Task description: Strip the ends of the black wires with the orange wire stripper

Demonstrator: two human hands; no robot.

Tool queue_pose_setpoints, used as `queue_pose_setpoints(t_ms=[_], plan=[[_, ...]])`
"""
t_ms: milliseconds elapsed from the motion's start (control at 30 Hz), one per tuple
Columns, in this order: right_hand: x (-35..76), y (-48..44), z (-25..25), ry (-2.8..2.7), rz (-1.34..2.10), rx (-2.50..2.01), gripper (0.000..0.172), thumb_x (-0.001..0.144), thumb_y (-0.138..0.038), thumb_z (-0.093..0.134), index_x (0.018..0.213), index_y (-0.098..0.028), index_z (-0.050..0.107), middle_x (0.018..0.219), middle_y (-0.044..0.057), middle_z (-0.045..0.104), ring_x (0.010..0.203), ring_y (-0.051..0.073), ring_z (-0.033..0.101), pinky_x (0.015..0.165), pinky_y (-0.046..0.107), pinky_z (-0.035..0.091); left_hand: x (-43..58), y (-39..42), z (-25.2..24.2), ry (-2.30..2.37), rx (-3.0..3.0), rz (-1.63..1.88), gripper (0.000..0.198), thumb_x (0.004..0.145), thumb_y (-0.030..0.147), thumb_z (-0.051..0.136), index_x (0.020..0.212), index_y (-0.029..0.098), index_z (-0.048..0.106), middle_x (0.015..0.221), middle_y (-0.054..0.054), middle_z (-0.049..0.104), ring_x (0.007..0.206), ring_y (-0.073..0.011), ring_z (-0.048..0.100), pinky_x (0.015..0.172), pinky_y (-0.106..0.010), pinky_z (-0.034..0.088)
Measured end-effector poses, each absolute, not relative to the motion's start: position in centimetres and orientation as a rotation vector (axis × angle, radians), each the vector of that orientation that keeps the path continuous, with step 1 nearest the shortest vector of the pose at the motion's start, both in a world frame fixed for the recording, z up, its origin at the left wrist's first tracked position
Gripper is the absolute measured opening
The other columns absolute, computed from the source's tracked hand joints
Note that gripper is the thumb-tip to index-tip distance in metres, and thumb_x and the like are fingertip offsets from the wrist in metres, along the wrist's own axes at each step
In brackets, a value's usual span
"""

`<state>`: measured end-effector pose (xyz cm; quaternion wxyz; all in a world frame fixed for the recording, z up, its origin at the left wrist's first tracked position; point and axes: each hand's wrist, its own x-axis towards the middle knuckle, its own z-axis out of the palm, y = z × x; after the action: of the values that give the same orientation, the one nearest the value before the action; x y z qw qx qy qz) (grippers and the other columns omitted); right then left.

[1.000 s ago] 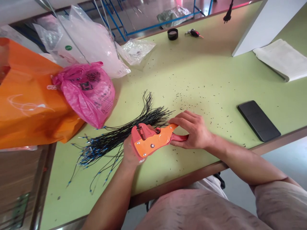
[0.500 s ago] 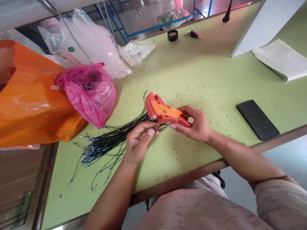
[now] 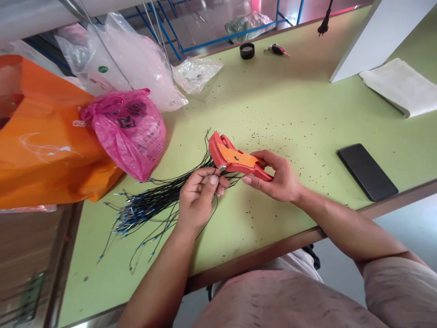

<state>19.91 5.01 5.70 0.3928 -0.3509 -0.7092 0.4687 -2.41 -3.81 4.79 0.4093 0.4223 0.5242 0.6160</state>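
Note:
My right hand is wrapped round the handles of a red and orange wire stripper, whose head points left over the table. Just below that head, my left hand pinches a thin black wire between thumb and forefinger. The wire's tail hangs down past the palm, and its upper end is by the tool's jaws; whether it sits inside them I cannot tell. Under and left of my left hand lies a bundle of black wires, many with blue and metal ends fanned out at the left.
Tiny black scraps are scattered over the green table. A phone lies at the right, a folded cloth behind it. Pink and orange bags stand at the left. A black cap and a key lie at the back.
My left fingers have shifted slightly up to the stripper's head, and a wire's tail now hangs below the palm. The right hand and stripper have barely moved.

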Motion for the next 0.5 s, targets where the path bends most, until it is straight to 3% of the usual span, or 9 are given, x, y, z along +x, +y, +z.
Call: queue_pose_setpoints(t_ms=[100, 167, 267, 333, 433, 500], plan=[[19.9, 5.2, 5.7, -1.784, 1.188, -0.902, 0.072, 0.083, -0.081, 0.088, 0.118, -0.019, 0.076, 0.101, 0.008, 0.081, 0.082, 0.018, 0.070, 0.078, 0.035, 0.063, -2.9, -3.7, 4.9, 1.473, 1.145, 1.565, 0.041, 0.097, 0.056, 0.087, 0.117, 0.022, 0.076, 0.095, -0.008, 0.087, 0.078, -0.0175, 0.079, 0.081, -0.033, 0.066], [20.0, 5.3, 5.6, -1.757, 1.191, -0.903, 0.073, 0.082, -0.081, 0.089, 0.119, -0.019, 0.075, 0.101, 0.008, 0.080, 0.083, 0.019, 0.071, 0.080, 0.036, 0.063, -3.7, -3.5, 4.7, 1.460, 1.225, 1.542, 0.054, 0.096, 0.060, 0.086, 0.131, 0.022, 0.073, 0.114, -0.012, 0.088, 0.105, -0.0245, 0.085, 0.099, -0.040, 0.067], [20.0, 5.4, 5.6, -1.730, 1.188, -0.885, 0.073, 0.083, -0.081, 0.089, 0.121, -0.020, 0.075, 0.103, 0.008, 0.080, 0.085, 0.019, 0.072, 0.081, 0.037, 0.064, -5.2, -3.2, 4.6, 1.377, 1.304, 1.473, 0.070, 0.094, 0.073, 0.081, 0.145, 0.025, 0.069, 0.141, -0.016, 0.082, 0.135, -0.0333, 0.077, 0.106, -0.046, 0.066], [20.0, 5.4, 5.6, -1.728, 1.189, -0.882, 0.071, 0.084, -0.080, 0.088, 0.121, -0.020, 0.075, 0.104, 0.007, 0.080, 0.086, 0.019, 0.072, 0.083, 0.037, 0.065, -6.2, -3.3, 4.9, 1.514, 1.346, 1.420, 0.061, 0.097, 0.071, 0.078, 0.137, 0.025, 0.073, 0.138, -0.014, 0.082, 0.129, -0.0325, 0.079, 0.102, -0.045, 0.066], [20.1, 5.4, 5.6, -1.720, 1.190, -0.890, 0.070, 0.086, -0.079, 0.088, 0.123, -0.021, 0.074, 0.106, 0.008, 0.080, 0.088, 0.020, 0.072, 0.085, 0.038, 0.065, -7.5, -3.8, 5.9, 1.863, 1.508, 1.153, 0.037, 0.100, 0.059, 0.076, 0.111, 0.023, 0.079, 0.106, -0.007, 0.086, 0.094, -0.0248, 0.081, 0.090, -0.040, 0.064], [20.1, 5.4, 5.6, -1.723, 1.190, -0.892, 0.071, 0.086, -0.080, 0.087, 0.124, -0.021, 0.074, 0.107, 0.008, 0.080, 0.090, 0.020, 0.073, 0.087, 0.039, 0.065, -8.2, -4.2, 6.7, 1.947, 1.681, 0.832, 0.031, 0.100, 0.055, 0.072, 0.100, 0.025, 0.080, 0.093, -0.005, 0.085, 0.081, -0.0234, 0.077, 0.081, -0.038, 0.061]])
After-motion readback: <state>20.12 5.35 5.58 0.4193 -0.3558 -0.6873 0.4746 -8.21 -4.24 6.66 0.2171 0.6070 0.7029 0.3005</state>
